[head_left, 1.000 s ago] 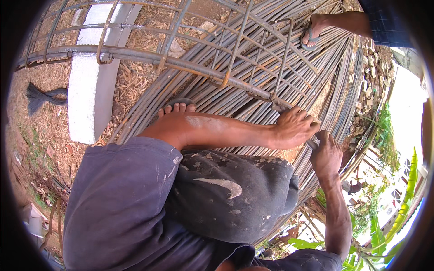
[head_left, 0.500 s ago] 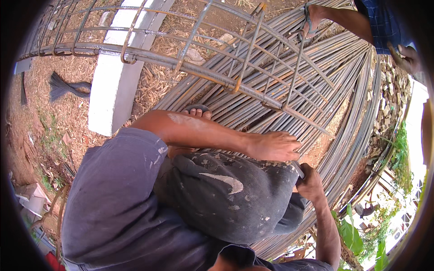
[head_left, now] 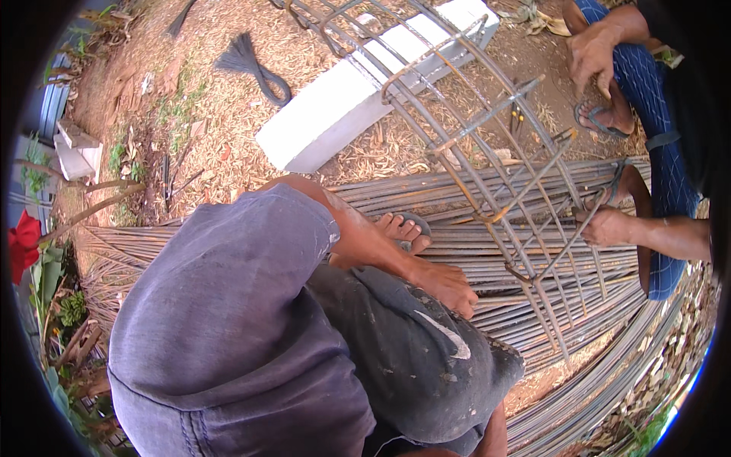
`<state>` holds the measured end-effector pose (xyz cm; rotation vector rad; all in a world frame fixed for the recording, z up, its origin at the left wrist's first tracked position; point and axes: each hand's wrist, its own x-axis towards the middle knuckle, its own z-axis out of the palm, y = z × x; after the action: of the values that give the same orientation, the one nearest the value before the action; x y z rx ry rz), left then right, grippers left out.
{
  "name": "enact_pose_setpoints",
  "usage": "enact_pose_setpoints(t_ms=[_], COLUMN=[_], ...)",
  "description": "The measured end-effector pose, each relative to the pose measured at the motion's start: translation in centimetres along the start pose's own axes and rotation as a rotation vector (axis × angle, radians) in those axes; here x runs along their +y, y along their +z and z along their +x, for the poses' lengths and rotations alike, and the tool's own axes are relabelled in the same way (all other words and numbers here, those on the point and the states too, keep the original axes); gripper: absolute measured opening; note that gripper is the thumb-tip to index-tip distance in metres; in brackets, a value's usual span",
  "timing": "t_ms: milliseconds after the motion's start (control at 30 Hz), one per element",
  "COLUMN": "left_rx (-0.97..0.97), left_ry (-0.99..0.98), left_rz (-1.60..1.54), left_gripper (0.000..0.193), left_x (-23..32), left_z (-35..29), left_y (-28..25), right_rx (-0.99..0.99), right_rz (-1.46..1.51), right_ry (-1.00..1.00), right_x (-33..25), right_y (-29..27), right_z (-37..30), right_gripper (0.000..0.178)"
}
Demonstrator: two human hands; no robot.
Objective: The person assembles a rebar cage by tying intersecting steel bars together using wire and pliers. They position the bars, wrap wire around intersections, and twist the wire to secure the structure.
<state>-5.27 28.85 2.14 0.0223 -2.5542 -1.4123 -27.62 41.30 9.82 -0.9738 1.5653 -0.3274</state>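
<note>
My left hand (head_left: 448, 288) is by my bent knee in dark, stained trousers (head_left: 426, 358), its fingers curled downward; anything in them is hidden. Beyond it, a rebar cage (head_left: 495, 213) of long bars and square stirrups slopes from the upper middle down to the right, apart from my hand. My right hand is out of view. At the cage's right side, another person's hand (head_left: 605, 226) is closed at a bar; that person's other hand (head_left: 598, 53) hangs with fingers bent down.
A white block (head_left: 335, 114) lies under the far end of the cage. Beside it is a looped bundle of dark tie wire (head_left: 259, 70). Many loose steel bars (head_left: 556, 305) cover the ground by my foot (head_left: 403, 228). The other person's sandalled foot (head_left: 605, 118) stands at right.
The view has swung left, so the cage and block appear further right. My right hand, earlier closed on a grey object by my knee, has left view. The other person's hand now reaches the cage.
</note>
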Motion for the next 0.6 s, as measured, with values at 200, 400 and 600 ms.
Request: enact_pose_setpoints(t_ms=[200, 400, 600], left_rx=[0.035, 0.153, 0.332], left_ry=[-0.191, -0.351, -0.394], left_rz=[-0.156, -0.198, -0.019], left_gripper=[0.017, 0.013, 0.012], left_x=[1.2, 5.3, 14.1], left_z=[-0.8, 0.5, -2.4], left_y=[-0.6, -7.8, -13.8], right_rx=[-0.234, -0.33, -0.492], right_rz=[-0.12, 0.046, 0.083], right_ry=[-0.165, 0.025, 0.277], right_x=[-3.2, -6.5, -14.1], right_y=[-0.3, -2.2, -2.0], right_z=[0.8, -0.7, -2.1], right_gripper=[0.047, 0.085, 0.075])
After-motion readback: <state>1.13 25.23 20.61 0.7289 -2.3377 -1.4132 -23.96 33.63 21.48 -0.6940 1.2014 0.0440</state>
